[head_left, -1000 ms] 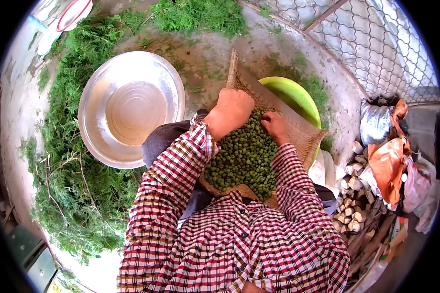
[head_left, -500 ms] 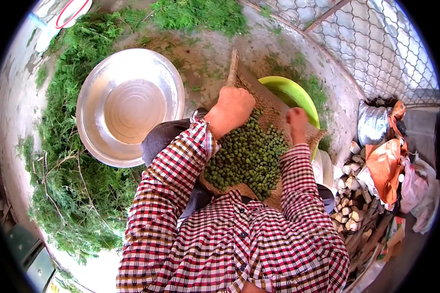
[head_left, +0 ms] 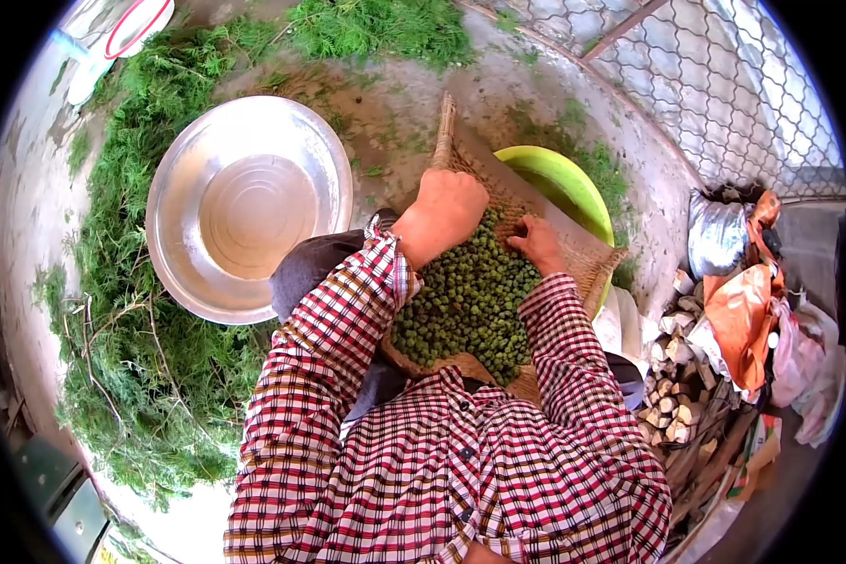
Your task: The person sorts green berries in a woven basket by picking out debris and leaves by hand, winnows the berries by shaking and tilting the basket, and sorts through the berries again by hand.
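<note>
A woven winnowing tray [head_left: 594,270] lies across the lap, tilted, with a heap of small round green cones [head_left: 465,305] in it. My left hand [head_left: 446,214] is closed in a fist around the tray's left rim, just below its bound, stick-like end. Over the upper right edge of the heap is my right hand [head_left: 540,246], its fingers curled and pinched together; what is between them is too small to make out. A lime-green basin [head_left: 573,183] stands behind the tray's right side, partly hidden by it.
A wide metal basin [head_left: 258,211] stands to the left beside the knee. Cut green conifer branches [head_left: 160,376] lie along the left and at the back [head_left: 376,28]. At right are stacked firewood [head_left: 672,404], plastic bags [head_left: 738,305] and a wire-mesh fence [head_left: 724,94].
My right hand has moved left and slightly down, from over the lime-green basin's edge to the heap of cones. My left hand keeps its hold on the tray.
</note>
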Demonstrator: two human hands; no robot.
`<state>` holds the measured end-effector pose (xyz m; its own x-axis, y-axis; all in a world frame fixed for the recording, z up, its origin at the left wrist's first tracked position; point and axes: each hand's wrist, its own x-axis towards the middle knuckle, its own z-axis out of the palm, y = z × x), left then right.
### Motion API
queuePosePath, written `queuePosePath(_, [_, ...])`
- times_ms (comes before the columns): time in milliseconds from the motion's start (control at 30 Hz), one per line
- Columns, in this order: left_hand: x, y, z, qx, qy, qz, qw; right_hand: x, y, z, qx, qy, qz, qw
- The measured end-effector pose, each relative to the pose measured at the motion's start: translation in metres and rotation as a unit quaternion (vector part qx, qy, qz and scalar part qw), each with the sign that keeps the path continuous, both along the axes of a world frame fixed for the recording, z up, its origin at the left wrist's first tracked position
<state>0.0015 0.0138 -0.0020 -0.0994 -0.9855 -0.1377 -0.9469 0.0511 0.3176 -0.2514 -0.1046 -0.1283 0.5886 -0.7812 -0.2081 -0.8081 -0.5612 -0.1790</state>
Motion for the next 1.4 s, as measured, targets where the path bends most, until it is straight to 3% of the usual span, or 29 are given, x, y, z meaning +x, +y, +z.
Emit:
queuePosePath(267, [0.0, 0.0, -0.005, -0.004, 0.002, 0.0, 1.0, 0.0, 0.005, 0.0, 0.126, -0.118, -0.026, 0.985])
queuePosePath(400, [0.0, -0.001, -0.005, -0.005, 0.001, 0.001, 1.0, -0.001, -0.002, -0.022, 0.014, -0.138, 0.027, 0.99])
queuePosePath(467, [0.0, -0.001, -0.004, -0.002, 0.005, 0.0, 1.0, 0.004, 0.002, -0.019, -0.056, -0.055, 0.065, 0.995])
queuePosePath(600, [0.0, 0.0, -0.004, -0.02, 0.005, -0.002, 1.0, 0.008, 0.014, -0.012, -0.068, 0.085, 0.135, 0.985])
queuePosePath(667, [0.001, 0.001, -0.003, -0.026, 0.004, -0.004, 1.0, -0.003, 0.009, -0.029, -0.041, -0.12, 0.032, 0.991])
queuePosePath(700, [0.001, 0.001, -0.001, -0.019, 0.005, -0.003, 1.0, -0.004, 0.007, -0.026, -0.041, -0.121, 0.032, 0.991])
queuePosePath(767, [0.001, 0.0, -0.001, -0.013, 0.006, -0.005, 1.0, -0.007, -0.007, -0.017, 0.006, -0.253, -0.1, 0.962])
queuePosePath(833, [0.001, -0.001, -0.003, -0.007, 0.007, -0.012, 1.0, -0.012, -0.028, 0.013, 0.034, -0.245, -0.21, 0.946])
queuePosePath(867, [0.001, -0.001, -0.002, -0.008, 0.007, -0.012, 1.0, -0.018, -0.033, 0.015, 0.033, -0.245, -0.209, 0.946])
queuePosePath(933, [0.001, 0.0, 0.0, -0.005, 0.014, -0.01, 1.0, -0.032, -0.041, 0.015, 0.086, -0.361, -0.293, 0.881])
queuePosePath(1033, [0.001, -0.001, 0.001, 0.004, 0.009, -0.011, 1.0, -0.044, -0.047, 0.012, 0.159, -0.515, -0.402, 0.74])
queuePosePath(1067, [0.001, -0.001, 0.001, 0.004, 0.01, -0.01, 1.0, -0.045, -0.043, 0.004, 0.16, -0.514, -0.401, 0.741])
queuePosePath(1133, [0.001, 0.0, 0.0, -0.01, 0.014, -0.008, 1.0, -0.036, -0.018, -0.01, 0.148, -0.305, -0.255, 0.906])
queuePosePath(1167, [0.001, 0.0, -0.002, -0.007, 0.013, -0.009, 1.0, -0.03, -0.009, -0.013, 0.15, -0.306, -0.256, 0.905])
queuePosePath(1233, [-0.001, -0.001, -0.005, -0.012, 0.01, -0.009, 1.0, -0.008, 0.013, 0.0, 0.089, -0.117, -0.14, 0.979])
queuePosePath(1333, [0.0, -0.001, -0.001, -0.005, 0.007, -0.014, 1.0, 0.005, 0.016, -0.004, 0.024, -0.013, -0.093, 0.995])
queuePosePath(1400, [0.0, -0.001, -0.001, -0.007, 0.005, -0.009, 1.0, 0.009, 0.016, -0.004, 0.038, -0.007, -0.083, 0.996])
